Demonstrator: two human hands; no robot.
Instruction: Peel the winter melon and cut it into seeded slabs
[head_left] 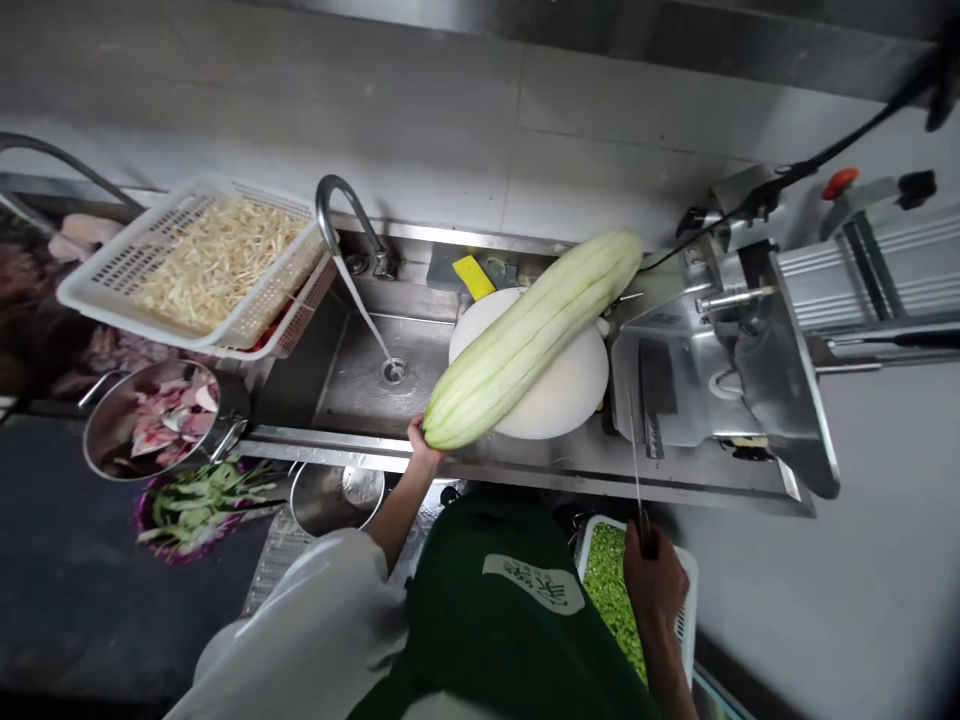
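Note:
My left hand (421, 440) grips the near end of a long pale green peeled gourd (532, 335), which slants up to the right over a round white cutting board (564, 392) at the sink's right side. My right hand (654, 585) is closed round the handle of a knife (637, 470), held low near my waist with its thin blade pointing up towards the counter. I wear a green apron and white sleeves.
Water runs from the tap (346, 215) into the steel sink (360, 375). A white basket of pale shreds (202, 262) sits left. A metal bowl of pink meat (154, 415), a basin of green slices (199, 495), an empty pot (336, 495), a basket of green bits (611, 585) and a slicing machine (757, 350) surround me.

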